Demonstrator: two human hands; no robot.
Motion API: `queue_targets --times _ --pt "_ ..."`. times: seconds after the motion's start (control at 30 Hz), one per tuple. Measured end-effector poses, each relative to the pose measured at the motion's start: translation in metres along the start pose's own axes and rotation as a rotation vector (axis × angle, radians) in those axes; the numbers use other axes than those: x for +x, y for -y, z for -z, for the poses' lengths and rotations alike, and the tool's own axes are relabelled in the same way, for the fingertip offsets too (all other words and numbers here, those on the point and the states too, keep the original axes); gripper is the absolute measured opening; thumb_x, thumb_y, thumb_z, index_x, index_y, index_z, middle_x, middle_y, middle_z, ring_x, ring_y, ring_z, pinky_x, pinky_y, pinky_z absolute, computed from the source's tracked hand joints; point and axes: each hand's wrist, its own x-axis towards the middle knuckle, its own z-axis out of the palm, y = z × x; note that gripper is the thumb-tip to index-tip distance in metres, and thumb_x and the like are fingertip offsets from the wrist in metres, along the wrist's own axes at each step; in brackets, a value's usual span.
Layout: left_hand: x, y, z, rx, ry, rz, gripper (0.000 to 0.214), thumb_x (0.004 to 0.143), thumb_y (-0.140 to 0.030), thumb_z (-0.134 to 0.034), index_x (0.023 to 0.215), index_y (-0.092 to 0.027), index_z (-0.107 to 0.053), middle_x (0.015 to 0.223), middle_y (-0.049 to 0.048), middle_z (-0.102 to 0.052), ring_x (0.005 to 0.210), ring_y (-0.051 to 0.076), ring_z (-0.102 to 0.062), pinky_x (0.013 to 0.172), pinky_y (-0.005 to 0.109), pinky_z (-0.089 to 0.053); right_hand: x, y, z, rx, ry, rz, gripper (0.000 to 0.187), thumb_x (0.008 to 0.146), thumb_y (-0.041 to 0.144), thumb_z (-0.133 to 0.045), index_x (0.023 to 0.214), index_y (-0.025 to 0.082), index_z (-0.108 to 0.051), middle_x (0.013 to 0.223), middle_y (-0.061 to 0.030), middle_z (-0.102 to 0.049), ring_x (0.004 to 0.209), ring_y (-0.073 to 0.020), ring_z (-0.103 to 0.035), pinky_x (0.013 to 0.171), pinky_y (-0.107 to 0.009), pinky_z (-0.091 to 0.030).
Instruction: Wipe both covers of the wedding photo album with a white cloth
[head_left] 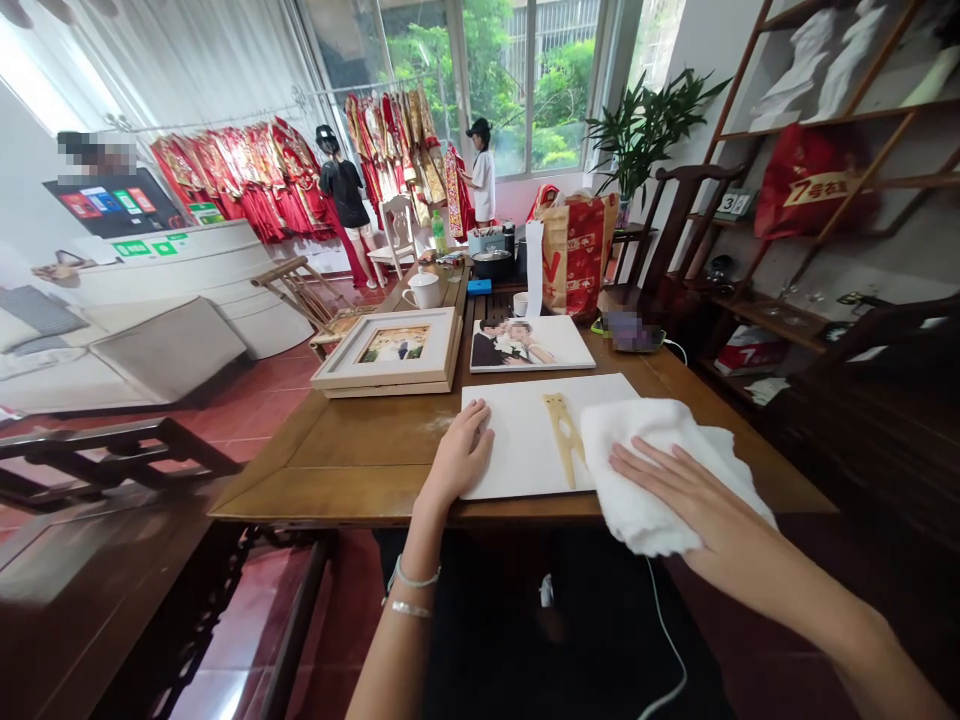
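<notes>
Readable on red bag on shelf: "7" followed by Chinese characters; on small desk calendar: digits "3" and another, unclear; elsewhere nothing legible.

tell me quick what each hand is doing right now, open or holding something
Left hand: open, flat on the white board, holding nothing.
Right hand: open, palm down on the white cloth, pressing rather than gripping it.
</notes>
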Motion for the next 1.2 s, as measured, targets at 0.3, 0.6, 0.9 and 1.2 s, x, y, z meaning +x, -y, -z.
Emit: queue_targets --times 0.3,0.6,0.9,1.2 --pt "0.000 -0.003 0.000 -0.002 -0.006 -0.013 0.039 0.089 -0.025 -0.044 0.126 -0.016 -0.054 0.145 0.0101 -0.044 0.139 0.021 -0.034 0.116 0.041 -0.025 0.042 -0.057 0.005 -0.017 0.011 -0.147 0.082 0.064 0.006 -0.040 0.144 0.023 -0.036 0.149 -0.0008 -0.036 0.139 -0.0225 -0.025 0.114 -0.050 -0.023" --pt "0.002 0.000 -0.002 -0.012 -0.020 -0.029 0.039 0.088 -0.026 -0.045 0.125 -0.019 -0.055 0.144 0.0091 -0.046 0.138 0.021 -0.035 0.115 0.042 -0.026 0.115 -0.051 -0.005 -0.114 0.030 -0.245 0.075 0.067 0.011 -0.046 0.141 0.021 -0.040 0.147 -0.0058 -0.040 0.137 -0.0291 -0.029 0.111 -0.056 -0.024" --pt "0.005 -0.002 -0.003 0.004 -0.012 -0.011 0.040 0.089 -0.028 -0.044 0.126 -0.017 -0.054 0.145 0.0103 -0.044 0.138 0.022 -0.035 0.115 0.043 -0.026 0.029 -0.015 0.007 0.028 0.044 -0.012 0.086 0.063 0.001 -0.042 0.146 0.024 -0.033 0.151 -0.0005 -0.031 0.141 -0.0212 -0.020 0.115 -0.051 -0.018" --pt "0.016 -0.006 -0.003 0.026 -0.008 -0.008 0.041 0.091 -0.033 -0.043 0.129 -0.023 -0.052 0.146 0.0065 -0.043 0.138 0.022 -0.034 0.115 0.044 -0.028 0.035 -0.069 0.026 0.233 0.098 -0.034 0.063 0.086 0.028 -0.054 0.145 0.033 -0.033 0.150 -0.0014 -0.034 0.140 -0.0258 -0.024 0.114 -0.053 -0.019"
